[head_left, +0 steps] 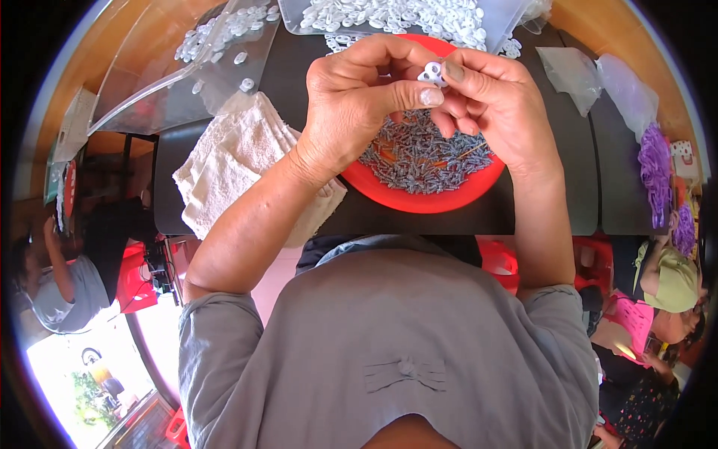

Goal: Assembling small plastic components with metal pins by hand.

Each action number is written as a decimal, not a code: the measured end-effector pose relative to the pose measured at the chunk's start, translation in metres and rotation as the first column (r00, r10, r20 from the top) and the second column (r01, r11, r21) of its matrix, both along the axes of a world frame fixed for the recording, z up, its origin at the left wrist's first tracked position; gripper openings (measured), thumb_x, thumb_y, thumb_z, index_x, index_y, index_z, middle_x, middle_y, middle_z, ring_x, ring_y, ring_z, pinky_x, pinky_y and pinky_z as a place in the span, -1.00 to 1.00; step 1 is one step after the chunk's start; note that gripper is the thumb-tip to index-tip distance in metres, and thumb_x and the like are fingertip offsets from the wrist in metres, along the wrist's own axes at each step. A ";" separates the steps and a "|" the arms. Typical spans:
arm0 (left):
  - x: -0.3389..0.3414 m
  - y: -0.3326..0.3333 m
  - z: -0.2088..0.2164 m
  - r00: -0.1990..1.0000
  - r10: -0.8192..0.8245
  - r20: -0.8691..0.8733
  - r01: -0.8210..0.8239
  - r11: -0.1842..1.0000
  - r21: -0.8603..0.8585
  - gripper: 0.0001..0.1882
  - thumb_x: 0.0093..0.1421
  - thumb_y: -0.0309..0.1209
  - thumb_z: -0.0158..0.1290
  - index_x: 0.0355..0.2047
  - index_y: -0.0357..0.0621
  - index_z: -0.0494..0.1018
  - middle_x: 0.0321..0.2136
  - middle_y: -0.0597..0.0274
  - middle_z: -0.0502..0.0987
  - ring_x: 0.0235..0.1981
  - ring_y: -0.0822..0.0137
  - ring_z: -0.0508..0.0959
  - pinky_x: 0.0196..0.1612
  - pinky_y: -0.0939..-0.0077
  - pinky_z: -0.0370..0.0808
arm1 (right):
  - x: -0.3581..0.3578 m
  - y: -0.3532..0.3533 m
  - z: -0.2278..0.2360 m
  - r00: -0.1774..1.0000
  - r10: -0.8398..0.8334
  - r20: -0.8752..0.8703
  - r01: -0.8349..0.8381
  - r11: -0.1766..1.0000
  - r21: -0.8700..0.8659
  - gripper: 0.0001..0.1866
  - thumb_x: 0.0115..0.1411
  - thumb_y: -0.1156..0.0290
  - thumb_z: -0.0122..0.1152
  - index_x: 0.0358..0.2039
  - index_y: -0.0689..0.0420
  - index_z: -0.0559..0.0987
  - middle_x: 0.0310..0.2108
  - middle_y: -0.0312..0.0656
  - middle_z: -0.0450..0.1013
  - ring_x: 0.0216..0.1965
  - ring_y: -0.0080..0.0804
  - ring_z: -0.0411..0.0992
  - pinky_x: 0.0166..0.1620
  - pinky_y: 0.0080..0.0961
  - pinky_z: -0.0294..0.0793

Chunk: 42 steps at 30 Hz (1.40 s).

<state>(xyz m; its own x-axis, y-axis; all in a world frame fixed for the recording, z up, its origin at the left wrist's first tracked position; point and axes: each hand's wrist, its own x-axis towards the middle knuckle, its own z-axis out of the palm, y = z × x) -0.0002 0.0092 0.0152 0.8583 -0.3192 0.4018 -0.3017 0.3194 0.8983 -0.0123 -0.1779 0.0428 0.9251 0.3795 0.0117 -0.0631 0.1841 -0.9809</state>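
Over a red basin (419, 200), both my hands pinch one small white plastic piece with dark round holes (432, 73). My left hand (366, 93) has thumb and forefinger closed on its left side. From the other side, my right hand (497, 97) grips it between thumb and fingers, the lower fingers curled under. Many grey screw-like pieces (426, 161) fill the basin below. Whether a grey piece sits in the white one cannot be made out.
Behind the basin stands a clear bin (404, 19) heaped with white pieces. A clear plastic sheet or tray (187, 82) with more of them is at left, near a folded cream towel (239, 157). Plastic bags (572, 78) and purple netting (654, 176) are right. Other people sit on both sides.
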 end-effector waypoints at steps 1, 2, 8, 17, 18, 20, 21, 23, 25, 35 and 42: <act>-0.002 0.000 0.002 1.000 -0.011 -0.018 0.011 0.999 -0.033 -0.74 0.05 -0.63 0.23 -0.21 -0.38 0.51 -0.37 0.15 0.60 -0.37 0.45 0.59 -0.36 0.65 0.52 | 0.000 0.000 0.000 1.000 -0.001 -0.001 0.001 1.000 0.001 -0.73 0.27 0.30 0.14 -0.35 0.30 0.53 -0.67 -0.30 0.32 -0.68 -0.58 0.31 -0.61 -0.71 0.18; -0.004 0.000 0.005 1.000 -0.012 -0.019 0.011 0.999 -0.032 -0.74 0.05 -0.63 0.23 -0.21 -0.38 0.51 -0.37 0.15 0.60 -0.37 0.45 0.59 -0.36 0.65 0.52 | 0.000 0.001 0.000 1.000 -0.009 0.008 0.009 1.000 0.002 -0.73 0.27 0.29 0.14 -0.35 0.30 0.53 -0.67 -0.30 0.30 -0.69 -0.57 0.30 -0.61 -0.70 0.19; -0.011 0.001 0.014 0.997 -0.069 -0.033 0.068 0.997 -0.033 -0.80 0.09 -0.69 0.16 -0.24 -0.43 0.48 -0.37 0.05 0.58 -0.45 0.28 0.64 -0.34 0.56 0.59 | -0.005 0.006 0.003 0.999 -0.034 -0.025 0.035 0.999 0.040 -0.72 0.26 0.30 0.15 -0.29 0.33 0.54 -0.65 -0.30 0.31 -0.69 -0.55 0.29 -0.62 -0.70 0.19; -0.017 0.001 0.016 0.998 -0.063 0.019 0.065 0.996 -0.061 -0.84 0.11 -0.71 0.12 -0.27 -0.44 0.43 -0.42 0.02 0.55 -0.45 0.22 0.63 -0.36 0.48 0.64 | -0.010 0.011 0.000 1.000 -0.009 0.028 0.008 0.998 0.055 -0.77 0.28 0.36 0.13 -0.25 0.31 0.55 -0.60 -0.34 0.34 -0.62 -0.72 0.25 -0.61 -0.77 0.20; -0.017 0.001 0.016 0.997 -0.067 0.028 0.069 0.995 -0.073 -0.83 0.11 -0.72 0.12 -0.27 -0.44 0.43 -0.41 0.02 0.55 -0.44 0.22 0.63 -0.37 0.47 0.65 | -0.010 0.011 0.000 1.000 -0.006 0.030 0.005 0.998 0.055 -0.77 0.28 0.36 0.12 -0.25 0.31 0.55 -0.60 -0.36 0.33 -0.61 -0.74 0.24 -0.61 -0.78 0.19; -0.017 0.001 0.013 0.997 -0.068 0.034 0.071 0.994 -0.084 -0.83 0.11 -0.72 0.12 -0.27 -0.44 0.43 -0.41 0.02 0.55 -0.44 0.22 0.63 -0.38 0.46 0.66 | -0.010 0.012 -0.001 1.000 0.013 0.029 -0.014 0.998 0.061 -0.76 0.28 0.36 0.11 -0.25 0.32 0.55 -0.61 -0.37 0.31 -0.62 -0.73 0.23 -0.61 -0.77 0.19; -0.016 0.001 0.011 0.997 -0.051 0.063 0.057 0.994 -0.095 -0.83 0.11 -0.71 0.13 -0.27 -0.44 0.43 -0.42 0.01 0.55 -0.44 0.21 0.64 -0.40 0.45 0.66 | -0.010 0.012 -0.002 0.999 0.031 0.027 -0.033 0.997 0.066 -0.76 0.29 0.36 0.10 -0.25 0.33 0.55 -0.62 -0.38 0.29 -0.62 -0.72 0.23 -0.61 -0.76 0.19; -0.015 -0.001 0.009 0.996 -0.039 0.083 0.047 0.993 -0.105 -0.83 0.11 -0.70 0.13 -0.28 -0.44 0.43 -0.42 0.01 0.55 -0.45 0.21 0.64 -0.41 0.45 0.67 | -0.011 0.013 -0.004 0.999 0.029 0.020 -0.031 0.994 0.104 -0.75 0.29 0.36 0.09 -0.25 0.34 0.54 -0.63 -0.38 0.26 -0.63 -0.70 0.23 -0.61 -0.74 0.20; -0.013 0.000 0.009 0.995 -0.096 0.024 0.098 0.985 -0.145 -0.84 0.10 -0.69 0.15 -0.29 -0.44 0.44 -0.44 0.00 0.56 -0.47 0.21 0.64 -0.43 0.46 0.67 | -0.012 0.014 -0.007 1.000 0.024 0.008 -0.025 0.990 0.142 -0.75 0.30 0.37 0.08 -0.25 0.34 0.54 -0.64 -0.38 0.24 -0.63 -0.68 0.23 -0.60 -0.73 0.20; -0.002 -0.005 0.002 0.996 -0.076 -0.043 0.069 0.985 -0.159 -0.79 0.08 -0.64 0.19 -0.25 -0.37 0.47 -0.40 0.09 0.57 -0.44 0.34 0.58 -0.42 0.52 0.57 | -0.003 0.011 -0.011 0.998 -0.011 0.065 0.006 0.996 0.083 -0.73 0.29 0.33 0.08 -0.26 0.34 0.52 -0.65 -0.37 0.27 -0.63 -0.63 0.30 -0.54 -0.69 0.26; -0.006 -0.003 0.007 0.999 0.008 0.053 -0.002 0.995 -0.097 -0.80 0.06 -0.74 0.16 -0.27 -0.38 0.47 -0.46 0.07 0.58 -0.48 0.29 0.61 -0.37 0.46 0.62 | -0.005 0.011 -0.004 0.980 -0.104 0.167 0.121 0.988 -0.092 -0.73 0.29 0.26 0.12 -0.31 0.24 0.56 -0.59 -0.38 0.38 -0.62 -0.67 0.32 -0.54 -0.74 0.20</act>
<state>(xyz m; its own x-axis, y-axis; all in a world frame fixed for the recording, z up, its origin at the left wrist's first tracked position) -0.0066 0.0060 0.0223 0.8363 -0.2725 0.4758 -0.3502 0.4022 0.8459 -0.0176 -0.1665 0.0383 0.9509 0.2801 0.1314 0.1131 0.0805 -0.9903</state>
